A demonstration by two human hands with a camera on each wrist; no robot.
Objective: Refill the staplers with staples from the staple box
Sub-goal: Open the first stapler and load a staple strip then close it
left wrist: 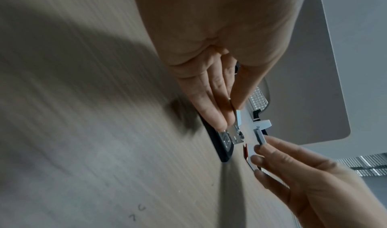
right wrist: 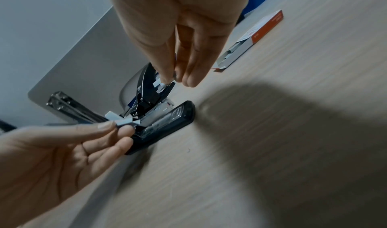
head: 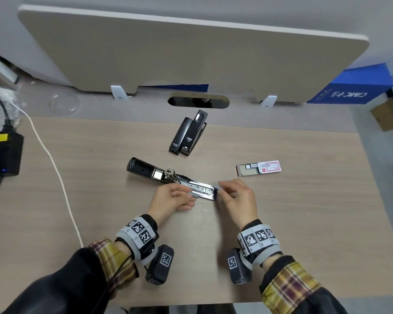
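A black stapler (head: 168, 177) lies folded open on the desk, its metal staple channel (head: 200, 189) facing up. My left hand (head: 188, 196) pinches a short grey staple strip (head: 193, 194) at the channel's near side; the same strip (right wrist: 125, 123) sits between thumb and forefinger in the right wrist view. My right hand (head: 221, 188) pinches a second staple strip (left wrist: 260, 136) just over the channel's right end. The staple box (head: 259, 168), slid open with strips showing, lies to the right. Two closed black staplers (head: 188, 134) lie side by side further back.
A beige divider panel (head: 191, 53) stands along the desk's far edge behind a cable slot (head: 197, 102). A black power adapter (head: 4, 152) and a white cable (head: 55, 168) lie at the left. A blue box (head: 349, 87) sits at the back right.
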